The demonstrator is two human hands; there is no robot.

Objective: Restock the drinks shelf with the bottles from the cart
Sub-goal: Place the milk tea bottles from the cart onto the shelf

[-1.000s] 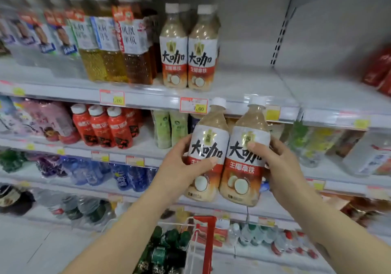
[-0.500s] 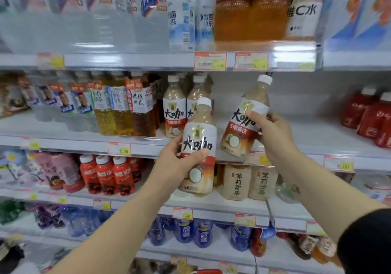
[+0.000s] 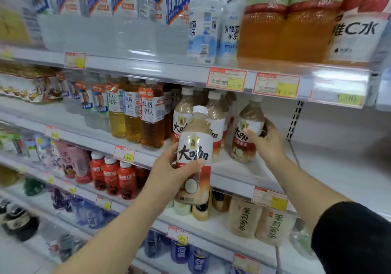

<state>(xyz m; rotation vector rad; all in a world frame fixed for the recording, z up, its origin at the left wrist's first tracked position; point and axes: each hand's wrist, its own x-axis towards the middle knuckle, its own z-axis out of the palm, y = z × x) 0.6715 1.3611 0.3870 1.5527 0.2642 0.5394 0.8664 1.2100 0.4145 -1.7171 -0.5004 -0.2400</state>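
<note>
bottle (image 3: 246, 134) by shelf (image 3: 328, 167) edge, open room right

Two arms and two hands of one person show. The left hand (image 3: 171, 169) and the left forearm (image 3: 118, 227) are bare along all that is in view, the forearm slim and smooth. The right hand (image 3: 267, 146) is bare too, and so is the right forearm (image 3: 306, 189) up to near the elbow, where a black sleeve (image 3: 351, 237) begins. Its cloth is plain and matte, its hem a soft curved edge across the arm, and it sits loosely. The fingernails are too blurred to make out.
</note>
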